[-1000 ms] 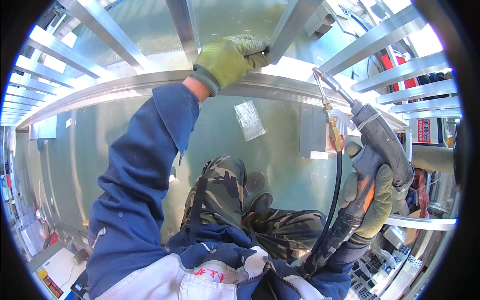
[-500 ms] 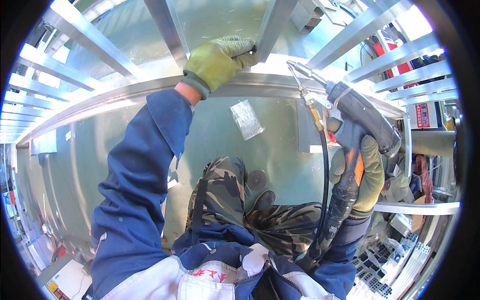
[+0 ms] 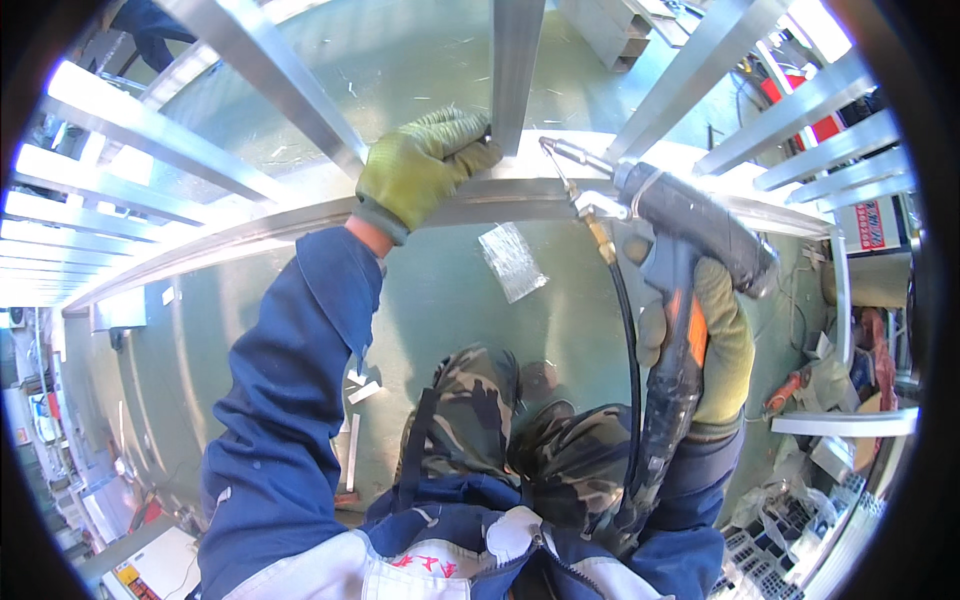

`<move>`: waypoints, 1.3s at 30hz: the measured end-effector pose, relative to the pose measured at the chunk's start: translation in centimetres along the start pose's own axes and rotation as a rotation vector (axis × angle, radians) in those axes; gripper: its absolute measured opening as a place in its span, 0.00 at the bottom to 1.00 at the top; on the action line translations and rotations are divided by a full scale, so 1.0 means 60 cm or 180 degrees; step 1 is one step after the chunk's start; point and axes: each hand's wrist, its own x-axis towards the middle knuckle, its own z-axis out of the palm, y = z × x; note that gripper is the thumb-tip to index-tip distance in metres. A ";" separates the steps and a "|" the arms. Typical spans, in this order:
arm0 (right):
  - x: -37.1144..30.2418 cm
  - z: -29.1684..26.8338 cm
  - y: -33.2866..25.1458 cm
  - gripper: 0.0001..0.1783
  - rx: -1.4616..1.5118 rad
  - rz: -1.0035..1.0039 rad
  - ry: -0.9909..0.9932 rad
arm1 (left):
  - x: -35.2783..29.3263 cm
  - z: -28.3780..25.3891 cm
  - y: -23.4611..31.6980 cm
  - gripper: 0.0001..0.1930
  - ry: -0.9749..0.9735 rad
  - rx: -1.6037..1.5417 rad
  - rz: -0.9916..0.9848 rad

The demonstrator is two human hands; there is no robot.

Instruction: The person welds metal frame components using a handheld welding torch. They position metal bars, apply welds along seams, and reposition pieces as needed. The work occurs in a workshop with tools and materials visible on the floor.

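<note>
My left hand point(image 3: 420, 170), in a yellow-green work glove, is closed at the foot of an upright square metal bar point(image 3: 515, 80). Its fingertips press together beside the bar; a small dark spot shows there, but what they hold is hidden. My right hand point(image 3: 722, 345), also gloved, wraps round the grip of a welding gun point(image 3: 690, 215) with a dark cylindrical body and an orange panel. The gun's narrow nozzle points left, just right of the bar's foot. A thin tube with a brass fitting and a black hose point(image 3: 625, 340) runs below it. Bar and nozzle meet the long metal rail point(image 3: 450, 207).
More parallel bars point(image 3: 270, 75) rise from the rail on both sides. A crinkled silvery piece point(image 3: 513, 262) lies on the green floor below. Offcuts and hollow profiles point(image 3: 770, 565) lie at lower right, with a pale curved strip point(image 3: 845, 423) above them. Part of a person point(image 3: 155, 35) shows at top left.
The whole view has shifted, so the bars and rail sit a little differently. The gun's nozzle has come slightly nearer the bar's foot. My left hand stays closed beside the same bar.
</note>
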 end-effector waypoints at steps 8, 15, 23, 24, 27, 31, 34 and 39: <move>0.012 0.013 -0.008 0.27 0.0257 0.0515 0.0858 | -0.005 -0.022 -0.006 0.13 -0.0301 0.0671 0.0170; -0.015 0.024 -0.050 0.32 0.0451 0.0769 0.1041 | -0.007 -0.019 0.017 0.09 -0.0465 -0.0116 -0.0414; -0.017 0.039 -0.043 0.32 0.0617 0.0783 0.1086 | -0.001 -0.013 0.020 0.10 -0.0413 0.0185 -0.0132; -0.011 0.045 -0.043 0.31 0.0568 0.0785 0.1149 | -0.001 -0.012 0.020 0.10 -0.0415 0.0249 -0.0115; -0.007 0.044 -0.038 0.25 0.0753 0.0999 0.0957 | -0.006 -0.016 0.006 0.11 -0.0383 0.0180 -0.0122; -0.001 0.043 -0.043 0.22 0.0680 0.1206 0.0790 | -0.004 -0.016 0.021 0.11 -0.0433 0.0390 -0.0077; 0.003 0.047 -0.036 0.22 0.0487 0.1169 0.0845 | -0.004 -0.013 0.017 0.10 -0.0361 0.0510 0.0074; 0.002 0.049 -0.030 0.27 0.0210 0.1045 0.0947 | -0.006 -0.011 0.010 0.11 -0.0379 0.0342 0.0063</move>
